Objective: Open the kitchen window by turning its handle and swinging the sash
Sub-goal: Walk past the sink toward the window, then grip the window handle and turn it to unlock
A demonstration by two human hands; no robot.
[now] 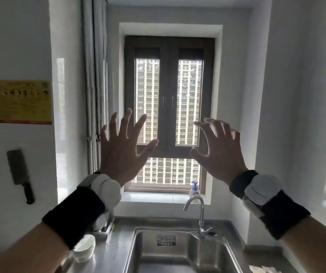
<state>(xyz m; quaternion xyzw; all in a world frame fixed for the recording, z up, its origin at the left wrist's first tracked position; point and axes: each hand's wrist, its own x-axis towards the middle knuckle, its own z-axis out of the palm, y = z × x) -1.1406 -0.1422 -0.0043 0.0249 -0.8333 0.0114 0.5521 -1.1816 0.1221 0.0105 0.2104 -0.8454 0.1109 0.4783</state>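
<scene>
Both hands are raised with fingers spread, the left hand [121, 154] and the right hand [220, 154] holding nothing. The window [169, 113] stands shut above the sink's [179, 251] far edge, its handles [168, 102] on the centre stiles. Best reach one handle, grip firmly, turn fully before swinging the sash.

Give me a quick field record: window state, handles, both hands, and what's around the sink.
window: window shut, two dark-framed sashes
handles: handles at the centre stile, upright, untouched
left hand: left hand open, fingers spread, raised before the window, holding nothing
right hand: right hand open, fingers curled, holding nothing
sill: soap bottle at the right end
sink: sink below, faucet at its back
left wall: cleaver, yellow notice
</scene>
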